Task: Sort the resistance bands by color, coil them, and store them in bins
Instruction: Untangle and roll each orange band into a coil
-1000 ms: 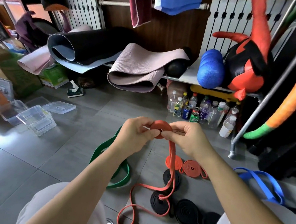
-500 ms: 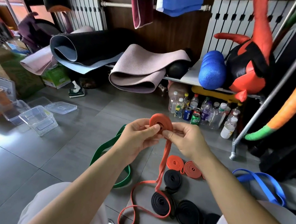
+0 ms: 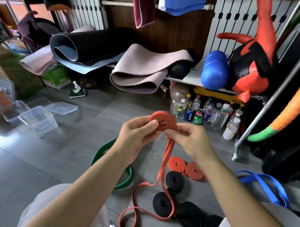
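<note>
I hold a half-coiled orange resistance band (image 3: 165,121) above the floor. My left hand (image 3: 136,134) pinches the coil, thumb on its face. My right hand (image 3: 188,141) pinches the band just under the coil, where the loose tail hangs down to the tiles. Two coiled orange bands (image 3: 186,168) lie on the floor below. Several coiled black bands (image 3: 173,199) lie nearer to me. A loose green band (image 3: 115,165) lies under my left forearm, and a loose blue band (image 3: 265,186) lies at the right. Clear plastic bins (image 3: 36,120) stand at the left.
A clear lid (image 3: 61,107) lies by the bins. Bottles and cans (image 3: 206,113) stand under a low shelf holding rolled mats (image 3: 137,70) and a blue foam roller (image 3: 215,72). A metal rack leg (image 3: 236,154) stands at the right. Boxes crowd the left edge.
The orange coil has grown and risen slightly between my hands. More of the tail has been drawn up from the floor, and its loop has shortened.
</note>
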A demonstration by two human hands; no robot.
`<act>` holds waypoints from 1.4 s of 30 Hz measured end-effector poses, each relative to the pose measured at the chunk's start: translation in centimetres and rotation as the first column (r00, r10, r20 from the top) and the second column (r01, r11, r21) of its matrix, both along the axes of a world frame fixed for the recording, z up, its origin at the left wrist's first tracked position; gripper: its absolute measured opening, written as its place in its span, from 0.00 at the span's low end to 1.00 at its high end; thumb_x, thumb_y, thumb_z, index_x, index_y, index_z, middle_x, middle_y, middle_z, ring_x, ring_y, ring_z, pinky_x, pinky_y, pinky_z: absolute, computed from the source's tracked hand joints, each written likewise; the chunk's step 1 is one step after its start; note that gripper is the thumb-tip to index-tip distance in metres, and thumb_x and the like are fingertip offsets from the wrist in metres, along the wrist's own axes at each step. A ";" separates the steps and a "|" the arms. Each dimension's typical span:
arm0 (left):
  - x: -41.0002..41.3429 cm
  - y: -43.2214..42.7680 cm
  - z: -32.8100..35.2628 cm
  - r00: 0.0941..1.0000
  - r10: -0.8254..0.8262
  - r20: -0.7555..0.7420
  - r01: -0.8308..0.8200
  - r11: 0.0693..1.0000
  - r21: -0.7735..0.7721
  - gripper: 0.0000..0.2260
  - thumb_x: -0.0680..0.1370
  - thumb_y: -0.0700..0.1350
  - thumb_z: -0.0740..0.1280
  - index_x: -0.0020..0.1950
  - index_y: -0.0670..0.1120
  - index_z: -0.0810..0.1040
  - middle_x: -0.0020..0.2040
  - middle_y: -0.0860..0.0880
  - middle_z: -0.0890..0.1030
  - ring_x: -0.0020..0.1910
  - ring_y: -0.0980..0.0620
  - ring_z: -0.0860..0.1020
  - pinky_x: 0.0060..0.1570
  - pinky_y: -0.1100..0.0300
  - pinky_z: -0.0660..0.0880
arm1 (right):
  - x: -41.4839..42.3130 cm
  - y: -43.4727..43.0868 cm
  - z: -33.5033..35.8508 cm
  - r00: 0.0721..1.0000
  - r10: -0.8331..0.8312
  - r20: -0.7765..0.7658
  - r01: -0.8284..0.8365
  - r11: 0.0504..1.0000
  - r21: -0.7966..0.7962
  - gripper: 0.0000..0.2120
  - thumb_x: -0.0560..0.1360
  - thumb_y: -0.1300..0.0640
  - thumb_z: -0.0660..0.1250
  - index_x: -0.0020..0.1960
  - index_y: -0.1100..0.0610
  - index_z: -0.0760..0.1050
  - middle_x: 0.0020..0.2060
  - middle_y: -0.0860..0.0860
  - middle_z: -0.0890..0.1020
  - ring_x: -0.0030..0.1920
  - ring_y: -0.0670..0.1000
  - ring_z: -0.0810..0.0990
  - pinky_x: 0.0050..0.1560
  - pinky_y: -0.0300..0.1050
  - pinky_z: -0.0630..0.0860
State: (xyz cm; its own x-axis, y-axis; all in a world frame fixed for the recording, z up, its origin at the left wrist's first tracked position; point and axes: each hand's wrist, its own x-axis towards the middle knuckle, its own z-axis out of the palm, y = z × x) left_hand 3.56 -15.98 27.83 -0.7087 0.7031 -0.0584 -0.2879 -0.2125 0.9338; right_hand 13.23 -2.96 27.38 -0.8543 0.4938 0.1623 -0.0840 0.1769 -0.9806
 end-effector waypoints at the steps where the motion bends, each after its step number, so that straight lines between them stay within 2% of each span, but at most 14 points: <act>1: 0.0 0.1 0.0 0.999 -0.014 0.053 0.012 1.000 0.026 0.06 0.74 0.38 0.67 0.49 0.40 0.81 0.41 0.45 0.84 0.35 0.55 0.81 0.39 0.65 0.79 | -0.1 -0.3 -0.2 1.000 -0.010 -0.009 0.010 1.000 -0.016 0.08 0.70 0.65 0.72 0.40 0.52 0.81 0.30 0.43 0.83 0.34 0.40 0.82 0.41 0.33 0.78; 5: 0.3 0.1 -0.1 0.996 -0.050 0.076 0.047 0.998 0.035 0.10 0.71 0.42 0.69 0.50 0.41 0.81 0.42 0.43 0.84 0.38 0.53 0.82 0.40 0.63 0.80 | -0.1 -0.5 -0.4 0.999 -0.026 -0.044 0.023 0.997 -0.069 0.09 0.72 0.66 0.70 0.42 0.52 0.81 0.33 0.45 0.84 0.38 0.43 0.83 0.43 0.35 0.78; 8: 0.2 0.2 0.2 0.983 -0.010 -0.181 -0.022 0.984 -0.178 0.04 0.75 0.40 0.69 0.49 0.45 0.80 0.43 0.44 0.84 0.42 0.51 0.83 0.39 0.60 0.80 | 0.0 0.2 -0.3 1.000 -0.028 0.002 0.028 0.999 0.036 0.08 0.72 0.65 0.70 0.43 0.53 0.81 0.34 0.47 0.84 0.38 0.45 0.83 0.43 0.39 0.78; 11: -0.5 0.0 0.4 0.878 -0.074 -0.473 -0.139 0.906 -0.400 0.07 0.74 0.40 0.70 0.44 0.53 0.79 0.40 0.50 0.82 0.39 0.52 0.80 0.37 0.62 0.77 | 0.0 0.5 -0.5 0.994 -0.046 0.095 0.030 0.987 0.159 0.09 0.72 0.64 0.71 0.42 0.50 0.80 0.37 0.55 0.84 0.41 0.57 0.83 0.49 0.56 0.79; 16: -0.5 -0.5 0.4 0.887 -0.114 -0.447 -0.112 0.887 -0.448 0.07 0.73 0.41 0.73 0.42 0.53 0.80 0.37 0.53 0.81 0.37 0.53 0.77 0.37 0.59 0.78 | 0.3 0.8 -0.5 0.986 -0.049 0.156 0.004 0.962 0.272 0.10 0.71 0.61 0.72 0.41 0.46 0.80 0.37 0.53 0.85 0.42 0.56 0.83 0.49 0.57 0.79; 18: -0.3 -0.4 0.2 0.781 -0.168 -0.602 -0.211 0.836 -0.507 0.08 0.72 0.42 0.73 0.47 0.52 0.79 0.41 0.53 0.80 0.38 0.51 0.78 0.43 0.53 0.78 | 0.4 1.1 -0.8 0.974 -0.075 0.214 -0.025 0.902 0.430 0.04 0.72 0.58 0.72 0.44 0.49 0.82 0.35 0.51 0.84 0.38 0.52 0.81 0.43 0.53 0.79; 20: 0.1 -0.3 0.0 0.596 -0.247 -0.764 -0.315 0.803 -0.505 0.14 0.72 0.44 0.73 0.55 0.52 0.78 0.48 0.54 0.80 0.43 0.52 0.77 0.46 0.58 0.75 | 0.5 1.1 -1.0 0.958 -0.091 0.273 -0.094 0.797 0.597 0.03 0.73 0.54 0.71 0.46 0.51 0.82 0.35 0.50 0.82 0.37 0.52 0.79 0.40 0.48 0.76; 23: 0.7 -0.3 -0.1 0.462 -0.306 -0.832 -0.348 0.801 -0.487 0.09 0.73 0.46 0.71 0.53 0.50 0.81 0.47 0.53 0.82 0.44 0.53 0.78 0.45 0.61 0.72 | 0.6 0.7 -1.1 0.950 -0.086 0.300 -0.138 0.746 0.652 0.03 0.73 0.53 0.70 0.46 0.49 0.82 0.33 0.44 0.80 0.36 0.47 0.77 0.39 0.45 0.73; 25: 0.4 -0.2 -0.2 0.506 -0.301 -0.808 -0.329 0.799 -0.504 0.07 0.73 0.45 0.71 0.51 0.49 0.82 0.45 0.52 0.83 0.45 0.52 0.79 0.47 0.59 0.75 | 0.7 0.6 -1.0 0.952 -0.060 0.300 -0.139 0.788 0.599 0.04 0.72 0.54 0.71 0.46 0.49 0.82 0.35 0.45 0.82 0.38 0.46 0.79 0.40 0.43 0.74; 27: -0.1 -0.2 -0.1 0.654 -0.212 -0.726 -0.246 0.848 -0.469 0.06 0.73 0.42 0.72 0.50 0.47 0.83 0.43 0.49 0.84 0.43 0.50 0.81 0.47 0.56 0.78 | 0.6 0.8 -0.7 0.966 -0.024 0.259 -0.102 0.882 0.460 0.05 0.71 0.57 0.72 0.46 0.50 0.82 0.38 0.45 0.84 0.40 0.43 0.81 0.42 0.39 0.76; 32: -0.1 -0.1 -0.1 0.937 0.014 -0.350 -0.075 0.984 -0.160 0.08 0.73 0.39 0.70 0.51 0.44 0.81 0.42 0.45 0.85 0.43 0.47 0.83 0.40 0.63 0.78 | 0.4 0.7 0.2 0.999 -0.006 0.044 0.000 0.992 0.123 0.10 0.68 0.65 0.73 0.47 0.53 0.81 0.39 0.48 0.84 0.37 0.39 0.81 0.44 0.32 0.78; 35: 0.3 0.3 -0.6 0.984 0.033 -0.174 -0.035 0.999 -0.011 0.15 0.70 0.44 0.69 0.55 0.39 0.80 0.48 0.40 0.84 0.46 0.43 0.81 0.47 0.57 0.78 | 0.1 0.3 0.1 1.000 -0.013 -0.024 0.014 0.998 0.053 0.13 0.68 0.67 0.72 0.50 0.56 0.80 0.35 0.42 0.83 0.36 0.36 0.81 0.40 0.28 0.75; 38: 0.8 0.5 -0.9 1.000 -0.004 -0.021 0.006 0.997 0.079 0.13 0.71 0.43 0.68 0.53 0.40 0.81 0.46 0.41 0.84 0.45 0.46 0.81 0.45 0.61 0.78 | 0.0 0.2 0.1 0.999 -0.013 -0.040 0.012 1.000 -0.026 0.09 0.68 0.65 0.72 0.45 0.53 0.81 0.33 0.41 0.84 0.37 0.40 0.83 0.39 0.29 0.76; 42: 0.6 0.0 -0.6 0.996 -0.079 0.032 0.079 0.997 0.001 0.10 0.73 0.42 0.68 0.52 0.40 0.81 0.47 0.41 0.84 0.47 0.46 0.82 0.44 0.62 0.80 | 0.2 0.5 -0.3 1.000 -0.022 0.003 0.022 0.996 0.087 0.11 0.69 0.64 0.73 0.42 0.48 0.81 0.39 0.50 0.86 0.39 0.46 0.84 0.44 0.39 0.80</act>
